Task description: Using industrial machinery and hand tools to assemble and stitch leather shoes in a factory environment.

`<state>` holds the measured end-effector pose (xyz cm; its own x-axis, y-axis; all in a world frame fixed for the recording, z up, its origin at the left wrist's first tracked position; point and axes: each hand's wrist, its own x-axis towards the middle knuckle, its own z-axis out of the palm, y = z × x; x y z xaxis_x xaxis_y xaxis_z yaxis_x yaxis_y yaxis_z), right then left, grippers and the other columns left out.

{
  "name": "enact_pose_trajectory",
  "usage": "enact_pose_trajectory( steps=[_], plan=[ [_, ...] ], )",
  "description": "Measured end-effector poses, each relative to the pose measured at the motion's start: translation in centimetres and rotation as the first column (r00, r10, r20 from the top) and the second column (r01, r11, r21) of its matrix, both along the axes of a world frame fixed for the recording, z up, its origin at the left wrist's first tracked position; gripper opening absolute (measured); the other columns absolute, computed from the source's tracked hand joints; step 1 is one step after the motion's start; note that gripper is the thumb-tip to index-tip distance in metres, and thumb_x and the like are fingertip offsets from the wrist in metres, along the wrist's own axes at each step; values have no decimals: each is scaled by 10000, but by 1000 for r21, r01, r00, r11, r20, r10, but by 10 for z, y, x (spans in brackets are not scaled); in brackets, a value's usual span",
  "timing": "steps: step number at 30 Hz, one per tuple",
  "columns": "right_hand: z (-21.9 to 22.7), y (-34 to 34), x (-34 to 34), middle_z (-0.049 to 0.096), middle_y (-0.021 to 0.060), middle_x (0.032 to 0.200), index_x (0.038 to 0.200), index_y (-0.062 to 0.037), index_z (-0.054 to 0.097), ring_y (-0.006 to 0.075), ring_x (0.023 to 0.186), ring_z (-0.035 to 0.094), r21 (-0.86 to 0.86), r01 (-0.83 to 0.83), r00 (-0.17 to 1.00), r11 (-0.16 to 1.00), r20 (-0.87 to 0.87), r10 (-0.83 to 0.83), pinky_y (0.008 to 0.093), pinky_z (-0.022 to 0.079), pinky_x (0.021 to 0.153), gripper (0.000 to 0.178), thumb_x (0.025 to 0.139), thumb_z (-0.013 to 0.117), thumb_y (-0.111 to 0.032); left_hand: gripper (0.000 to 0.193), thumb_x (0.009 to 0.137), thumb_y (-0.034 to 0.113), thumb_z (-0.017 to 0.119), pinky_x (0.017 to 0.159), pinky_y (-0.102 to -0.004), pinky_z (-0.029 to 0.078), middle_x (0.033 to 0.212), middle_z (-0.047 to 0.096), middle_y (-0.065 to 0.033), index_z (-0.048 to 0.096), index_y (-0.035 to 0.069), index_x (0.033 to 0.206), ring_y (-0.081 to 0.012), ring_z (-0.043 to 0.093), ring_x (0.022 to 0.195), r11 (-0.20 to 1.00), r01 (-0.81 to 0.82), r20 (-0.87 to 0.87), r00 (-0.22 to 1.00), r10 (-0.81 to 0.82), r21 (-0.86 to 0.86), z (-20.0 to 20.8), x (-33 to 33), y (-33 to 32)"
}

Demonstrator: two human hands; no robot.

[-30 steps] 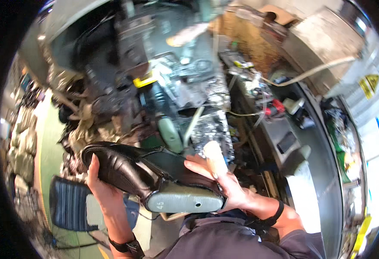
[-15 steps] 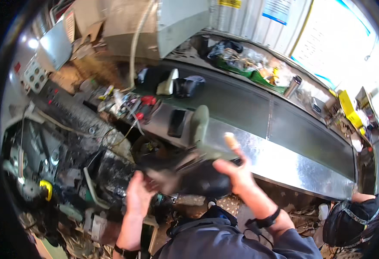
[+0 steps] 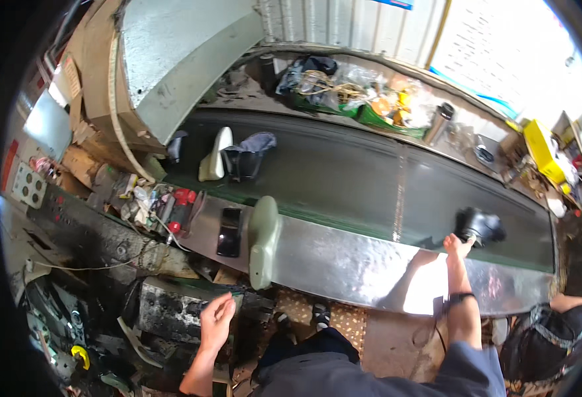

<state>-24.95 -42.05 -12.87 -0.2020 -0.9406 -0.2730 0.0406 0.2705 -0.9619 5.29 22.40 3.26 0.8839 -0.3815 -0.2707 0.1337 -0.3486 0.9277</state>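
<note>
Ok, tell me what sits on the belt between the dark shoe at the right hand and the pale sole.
Head view: between the dark shoe at the right hand and the pale sole sits one dark shoe upper; otherwise bare belt.

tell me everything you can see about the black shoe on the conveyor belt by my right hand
The black shoe looks like dark, slightly glossy leather, though it is small and its details are blurred. It sits on the dark conveyor belt, close to the belt's near edge beside the shiny metal side panel. The right hand reaches out to it with fingers at its near side, touching or just releasing it. Nothing else lies against it.
</note>
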Motion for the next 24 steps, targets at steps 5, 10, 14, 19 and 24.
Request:
enact_pose_trajectory(
  steps=[5, 10, 14, 19, 24],
  plan=[
    [39, 177, 108, 697, 86, 903, 1427, -53, 457, 143, 786, 646, -71, -764, 644, 641, -30, 764, 306, 543, 738, 553, 913, 661, -43, 457, 943, 168, 692, 1021, -322, 476, 1258, 632, -127, 556, -27, 1333, -200, 603, 1172, 996, 72, 110, 991, -77, 44, 17, 127, -78],
    [119, 286, 120, 754, 93, 888, 1084, 35, 720, 125, 867, 699, 131, -951, 197, 281, -444, 874, 284, 530, 767, 248, 950, 670, -169, 1045, 768, 167, 816, 1184, -464, 286, 1572, 218, -266, 147, 74, 1566, -442, 227, 1457, 834, 265, 406, 776, -482, 483, -3, 267, -168],
    [160, 304, 100, 653, 202, 1222, 1410, -68, 528, 293, 1046, 665, 149, -852, 491, 502, -105, 865, 452, 555, 903, 480, 984, 629, -264, 1190, 627, 130, 890, 1175, -592, 224, 1570, 240, -217, 171, 200, 1572, -424, 192, 1469, 624, 147, 508, 454, -732, 767, -42, 347, -228],
    [230, 312, 115, 638, 157, 1233, 1306, 51, 523, 235, 1090, 626, 329, -570, 783, 753, -59, 619, 384, 523, 941, 436, 926, 696, -77, 312, 821, 217, 715, 1109, -500, 314, 1048, 721, -130, 719, 70, 1095, -294, 636, 1109, 602, 575, 506, 342, -792, 554, -32, 326, -327],
    [156, 292, 146, 297, 197, 1546, 1582, -331, -17, 428, 1345, 402, 407, -473, 830, 781, 505, 239, 672, 420, 1014, 888, 966, 612, -443, 407, 854, 345, 742, 876, -374, 531, 1003, 726, -203, 724, 28, 1109, -323, 706, 943, 731, 679, 277, 692, -667, 63, 9, 295, -358]
  ],
)
